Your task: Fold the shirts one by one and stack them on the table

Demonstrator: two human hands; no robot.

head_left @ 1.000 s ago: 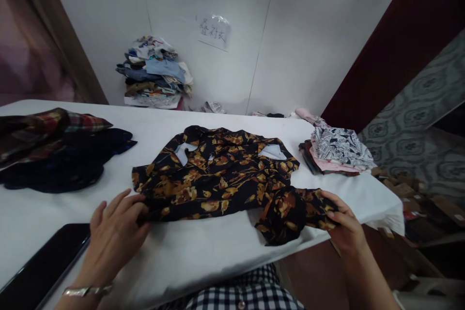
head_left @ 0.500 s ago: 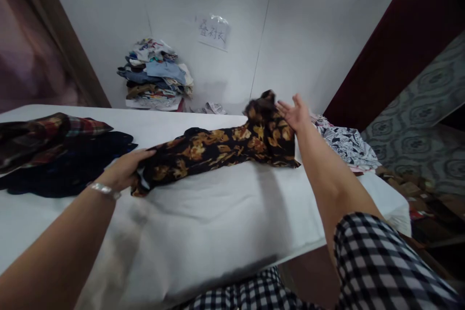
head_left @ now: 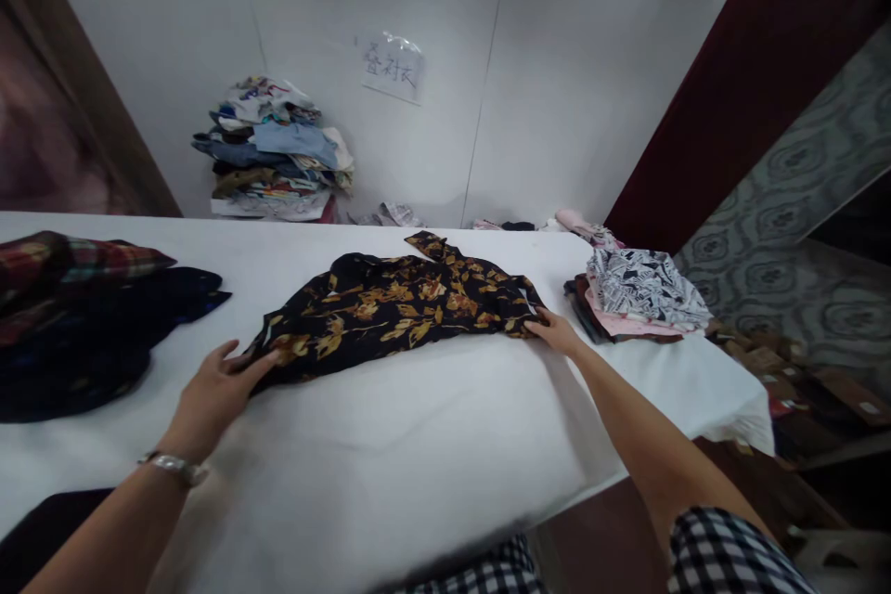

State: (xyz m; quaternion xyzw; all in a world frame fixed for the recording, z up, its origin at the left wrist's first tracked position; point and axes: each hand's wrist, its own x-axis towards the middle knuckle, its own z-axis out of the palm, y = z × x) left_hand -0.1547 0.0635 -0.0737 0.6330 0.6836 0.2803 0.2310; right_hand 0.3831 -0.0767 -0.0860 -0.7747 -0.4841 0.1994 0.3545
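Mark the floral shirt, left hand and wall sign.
Floral shirt [head_left: 390,308], head view: visible middle of its fabric.
Left hand [head_left: 213,397], head view: back of the hand.
Wall sign [head_left: 392,71], head view: middle of the sheet.

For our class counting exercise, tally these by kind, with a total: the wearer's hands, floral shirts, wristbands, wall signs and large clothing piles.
Hands: 2 (left hand, right hand)
Dark floral shirt: 1
Silver-coloured wristband: 1
Handwritten wall sign: 1
Large clothing piles: 3 (plaid-and-navy pile, print-topped folded stack, tall mixed stack by the wall)
Total: 8
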